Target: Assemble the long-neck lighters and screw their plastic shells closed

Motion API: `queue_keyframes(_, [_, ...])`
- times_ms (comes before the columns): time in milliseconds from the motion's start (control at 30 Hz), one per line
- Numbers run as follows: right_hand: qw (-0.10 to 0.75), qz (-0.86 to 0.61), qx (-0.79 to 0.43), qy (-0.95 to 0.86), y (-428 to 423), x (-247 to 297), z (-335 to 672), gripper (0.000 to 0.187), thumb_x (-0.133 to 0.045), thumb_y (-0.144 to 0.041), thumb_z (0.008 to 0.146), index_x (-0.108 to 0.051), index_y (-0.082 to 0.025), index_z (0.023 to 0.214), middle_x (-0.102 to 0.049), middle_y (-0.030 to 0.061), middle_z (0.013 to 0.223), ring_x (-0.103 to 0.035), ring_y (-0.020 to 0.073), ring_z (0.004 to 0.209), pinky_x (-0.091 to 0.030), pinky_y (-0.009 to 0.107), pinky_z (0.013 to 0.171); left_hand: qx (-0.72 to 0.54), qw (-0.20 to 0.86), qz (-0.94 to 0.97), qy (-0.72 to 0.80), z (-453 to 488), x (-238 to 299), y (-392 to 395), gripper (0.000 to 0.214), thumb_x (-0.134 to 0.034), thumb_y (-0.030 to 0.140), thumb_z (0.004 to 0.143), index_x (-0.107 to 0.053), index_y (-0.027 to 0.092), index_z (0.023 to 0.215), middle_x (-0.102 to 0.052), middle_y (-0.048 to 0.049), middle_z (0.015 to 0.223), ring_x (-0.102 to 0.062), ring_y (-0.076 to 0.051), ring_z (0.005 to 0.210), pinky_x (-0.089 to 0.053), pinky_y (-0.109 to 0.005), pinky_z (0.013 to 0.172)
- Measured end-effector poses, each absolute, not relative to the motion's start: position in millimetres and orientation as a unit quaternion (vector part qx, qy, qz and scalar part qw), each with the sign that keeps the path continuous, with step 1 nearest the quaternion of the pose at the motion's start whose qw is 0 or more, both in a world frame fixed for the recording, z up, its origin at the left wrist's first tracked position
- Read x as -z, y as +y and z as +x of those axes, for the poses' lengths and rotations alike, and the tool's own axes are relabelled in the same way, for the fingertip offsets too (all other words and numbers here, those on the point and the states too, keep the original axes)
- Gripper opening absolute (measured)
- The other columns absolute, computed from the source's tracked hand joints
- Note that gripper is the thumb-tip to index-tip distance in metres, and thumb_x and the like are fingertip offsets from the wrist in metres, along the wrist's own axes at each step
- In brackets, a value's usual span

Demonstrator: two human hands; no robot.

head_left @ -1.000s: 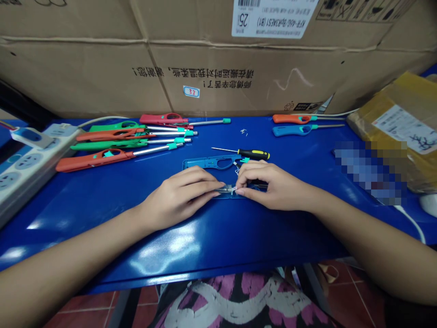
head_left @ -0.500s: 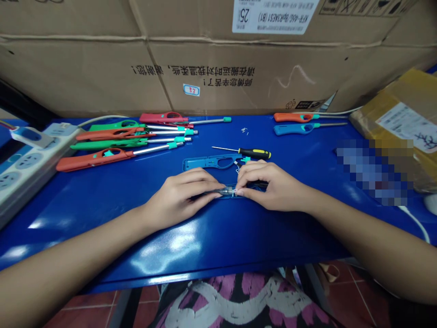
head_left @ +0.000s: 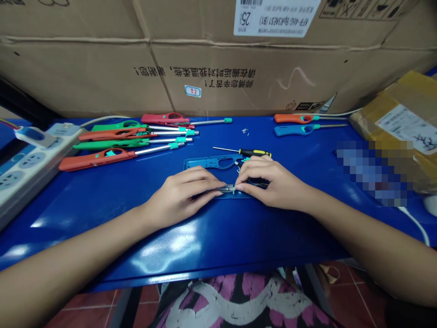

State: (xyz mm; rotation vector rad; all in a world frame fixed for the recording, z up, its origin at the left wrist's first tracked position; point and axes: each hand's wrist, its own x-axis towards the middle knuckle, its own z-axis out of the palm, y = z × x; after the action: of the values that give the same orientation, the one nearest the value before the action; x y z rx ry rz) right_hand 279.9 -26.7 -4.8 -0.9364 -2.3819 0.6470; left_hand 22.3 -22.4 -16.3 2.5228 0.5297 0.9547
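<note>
My left hand [head_left: 184,195] is closed around a clear fuel tank [head_left: 226,188] of a gas lighter, most of which its fingers hide. At the tank's right end, my right hand [head_left: 278,183] pinches a small whitish fitting [head_left: 234,187] between thumb and fingertips. Under both hands lies a blue lighter casing half [head_left: 239,195], only partly visible. Just beyond them rests another blue casing half [head_left: 200,162], its hollow side up. Behind the right hand is a black-and-yellow screwdriver [head_left: 256,152], with a thin white wire [head_left: 238,168] near the fingers.
Several red and green lighters [head_left: 99,158] lie at the left beside a white power strip [head_left: 34,161]. An orange lighter [head_left: 295,118] and a blue lighter [head_left: 295,130] are at the back right. Small white bits [head_left: 245,132] lie midway. Cardboard [head_left: 205,54] closes off the back; a taped box [head_left: 403,114] stands right.
My right hand has shifted slightly at the tank's end, and more of the lower blue casing half shows beneath it. My left hand keeps its grip.
</note>
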Motion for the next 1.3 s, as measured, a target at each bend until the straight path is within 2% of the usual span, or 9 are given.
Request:
queue_keyframes(133, [0.246,-0.349,-0.254,-0.868,-24.8,10.1,279.0,0.013,-0.062,-0.023,0.097,-0.068,-0.019,0.086,-0.07,0.0008,0.087,-0.063,0.0154,0.087,-0.039,0.035,0.089,-0.344,0.189,0.903,0.177,23.0,17.3,-22.0,0.024,-0.068,0.009,0.091,-0.071,0.011,0.115,-0.074,-0.01,0.1,-0.069,-0.017,0.093,-0.058,-0.031,0.086])
queue_keyframes(400, [0.212,-0.356,-0.254,-0.874,-26.8,3.2,282.8,0.01,-0.067,-0.027,0.093,-0.071,-0.019,0.088,-0.072,0.0015,0.09,-0.062,0.0173,0.092,-0.038,0.037,0.092,-0.344,0.18,0.902,0.189,20.8,16.8,-21.0,0.023,-0.067,0.012,0.093,-0.071,0.014,0.115,-0.074,-0.0095,0.101,-0.069,-0.017,0.093,-0.058,-0.032,0.086])
queue_keyframes(800, [0.212,-0.326,-0.26,-0.884,-25.2,7.5,280.9,0.014,-0.062,-0.025,0.098,-0.07,-0.02,0.087,-0.073,0.0008,0.091,-0.064,0.0163,0.092,-0.035,0.037,0.092,-0.346,0.196,0.895,0.2,21.6,17.8,-20.9,0.022,-0.068,0.012,0.092,-0.072,0.013,0.114,-0.075,-0.0089,0.1,-0.07,-0.016,0.093,-0.058,-0.03,0.086])
queue_keyframes(933, [0.177,-0.349,-0.223,-0.893,-25.3,-9.4,294.2,0.009,-0.063,-0.029,0.095,-0.068,-0.022,0.095,-0.071,0.0034,0.1,-0.062,0.0199,0.1,-0.037,0.038,0.095,-0.343,0.196,0.895,0.205,21.1,16.9,-21.4,0.022,-0.068,0.013,0.092,-0.072,0.013,0.114,-0.075,-0.0084,0.1,-0.07,-0.016,0.093,-0.058,-0.029,0.086])
queue_keyframes(1000, [0.15,-0.376,-0.201,-0.892,-25.9,-20.8,306.2,0.011,-0.064,-0.027,0.09,-0.065,-0.021,0.1,-0.068,0.0057,0.105,-0.06,0.0218,0.101,-0.041,0.036,0.09,-0.336,0.199,0.896,0.21,20.3,16.3,-21.1,0.021,-0.068,0.013,0.092,-0.073,0.013,0.113,-0.075,-0.0082,0.1,-0.07,-0.015,0.091,-0.058,-0.028,0.086])
queue_keyframes(1100, [0.037,-0.417,-0.21,-0.884,-26.8,-32.6,322.5,0.017,-0.065,-0.03,0.086,-0.064,-0.023,0.102,-0.067,0.0055,0.103,-0.061,0.0227,0.092,-0.044,0.034,0.08,-0.314,0.211,0.901,0.21,18.5,15.6,-19.3,0.022,-0.069,0.014,0.092,-0.073,0.013,0.113,-0.076,-0.0079,0.1,-0.071,-0.015,0.091,-0.058,-0.026,0.085])
queue_keyframes(1200, [-0.032,-0.448,-0.222,-0.865,-26.6,-34.7,329.0,0.016,-0.063,-0.032,0.087,-0.064,-0.022,0.099,-0.067,0.0057,0.102,-0.061,0.023,0.089,-0.044,0.034,0.075,-0.307,0.218,0.904,0.203,16.9,15.4,-17.1,0.024,-0.069,0.014,0.092,-0.072,0.014,0.115,-0.076,-0.0078,0.103,-0.071,-0.015,0.093,-0.059,-0.026,0.087])
queue_keyframes(1300, [-0.054,-0.446,-0.245,-0.859,-26.0,-33.2,328.1,0.008,-0.057,-0.026,0.088,-0.064,-0.022,0.092,-0.068,0.0048,0.099,-0.062,0.0216,0.087,-0.044,0.033,0.074,-0.308,0.217,0.905,0.196,16.5,15.7,-15.8,0.024,-0.068,0.014,0.091,-0.072,0.014,0.115,-0.076,-0.008,0.103,-0.071,-0.016,0.093,-0.059,-0.026,0.087])
